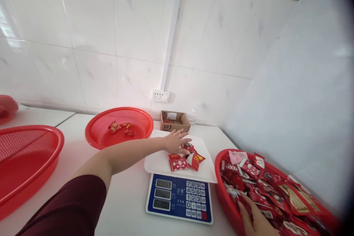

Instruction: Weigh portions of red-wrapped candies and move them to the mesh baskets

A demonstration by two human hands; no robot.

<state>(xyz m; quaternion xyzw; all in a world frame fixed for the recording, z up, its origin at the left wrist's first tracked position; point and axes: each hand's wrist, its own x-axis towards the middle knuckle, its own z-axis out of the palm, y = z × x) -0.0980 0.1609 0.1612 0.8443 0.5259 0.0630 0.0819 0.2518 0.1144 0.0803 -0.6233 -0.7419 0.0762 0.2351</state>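
My left hand [177,142] reaches across the white pan [157,160] of a weighing scale, fingers spread. It is just above a small heap of red wrapped sweets [179,164] and touches or nearly touches them. Below the pan is the scale's blue panel [179,197], with number keys and three small displays whose digits are too faint to read. At the lower right, my right hand [257,217] is in a red basket [218,169] full of sweets in mostly red wrappers [265,188]. Its fingers close around a wrapped sweet, partly hidden by the hand.
A red mesh basket [91,132] behind my left arm holds a few wrapped sweets. Another red basket [59,143] stands at the left edge. A cardboard box [178,127] is behind the scale, below a wall socket [160,96]. White sheeting [290,92] hangs on the right.
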